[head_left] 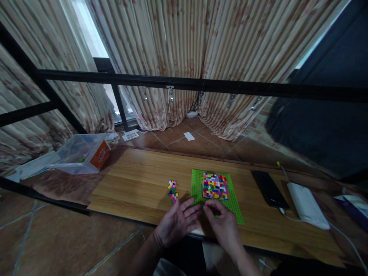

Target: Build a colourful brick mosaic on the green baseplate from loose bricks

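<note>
My left hand (181, 219) lies palm up with its fingers spread, over the near left corner of the green baseplate (197, 184). No brick shows on its palm. Close beside it, my right hand (221, 220) pinches a small pink brick (206, 204) between thumb and forefinger, above the plate's near edge. On the baseplate sits a block built of many-coloured small bricks (215, 186). Left of the plate, a loose pile of small bricks (173, 191) in mixed colours rests on the wooden board (138, 180).
A black phone (269, 188) with a cable and a white power bank (307, 205) lie at the right. To the far left stands a clear plastic box (83, 153) with some bricks inside. A black metal rail (184, 82) crosses in front of the striped curtains (169, 42).
</note>
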A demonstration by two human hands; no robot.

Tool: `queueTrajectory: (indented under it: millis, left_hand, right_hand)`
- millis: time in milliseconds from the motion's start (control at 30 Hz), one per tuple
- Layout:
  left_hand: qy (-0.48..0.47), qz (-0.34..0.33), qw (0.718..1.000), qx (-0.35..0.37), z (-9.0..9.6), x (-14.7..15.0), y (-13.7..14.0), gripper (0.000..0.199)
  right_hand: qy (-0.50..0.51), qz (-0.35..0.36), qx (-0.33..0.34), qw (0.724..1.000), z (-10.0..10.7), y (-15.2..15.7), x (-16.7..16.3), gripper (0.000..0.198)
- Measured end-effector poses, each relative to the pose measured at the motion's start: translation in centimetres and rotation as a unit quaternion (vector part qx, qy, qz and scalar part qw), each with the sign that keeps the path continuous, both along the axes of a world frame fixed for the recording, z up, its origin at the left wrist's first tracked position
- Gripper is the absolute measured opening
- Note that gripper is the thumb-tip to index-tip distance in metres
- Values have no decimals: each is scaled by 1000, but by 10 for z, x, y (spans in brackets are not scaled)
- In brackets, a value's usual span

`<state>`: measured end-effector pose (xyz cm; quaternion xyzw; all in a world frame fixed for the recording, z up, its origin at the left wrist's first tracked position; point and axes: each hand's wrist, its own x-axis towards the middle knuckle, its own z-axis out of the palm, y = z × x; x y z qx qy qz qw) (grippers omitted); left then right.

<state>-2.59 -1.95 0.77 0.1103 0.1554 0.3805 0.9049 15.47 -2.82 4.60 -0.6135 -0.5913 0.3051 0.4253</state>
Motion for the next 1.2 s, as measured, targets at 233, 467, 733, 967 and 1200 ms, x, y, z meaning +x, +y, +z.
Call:
queueTrajectory:
  millis: [233,467,733,967,1200]
  left_hand:
    - [19,0,1000,-12,2,0,0,53]
    - [32,1,999,-13,3,1,0,54]
    - [28,-10,1000,-4,4,-1,0,54]
    - [28,-9,1000,-8,6,-2,-1,53]
    - [30,-13,999,-5,5,-2,-2,55]
  right_hand:
    - [51,-69,22,996,-7,20,26,25]
    - [-8,-86,48,995,-5,39,36,28]
    - [-96,-51,78,991,-4,53,32,24]
    - [-124,-29,88,988,-7,61,32,20]
    - [-105,-38,55,992,-7,64,32,22]
